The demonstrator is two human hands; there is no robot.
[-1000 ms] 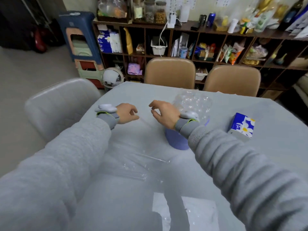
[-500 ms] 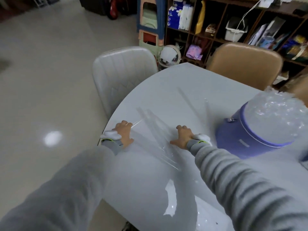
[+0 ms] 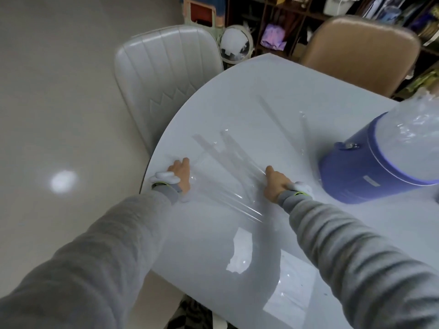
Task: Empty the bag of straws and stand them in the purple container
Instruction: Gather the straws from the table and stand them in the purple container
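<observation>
From the head view, a clear bag of straws (image 3: pixel 228 172) lies flat on the pale table (image 3: pixel 273 91) at the frame's centre. The left hand (image 3: pixel 181 173) rests at the bag's left edge near the table rim and the right hand (image 3: pixel 276 182) at its right edge (whether either one pinches the plastic, I cannot tell). The purple container (image 3: pixel 361 172), lined with crinkled clear plastic, stands at the right, near the right hand.
</observation>
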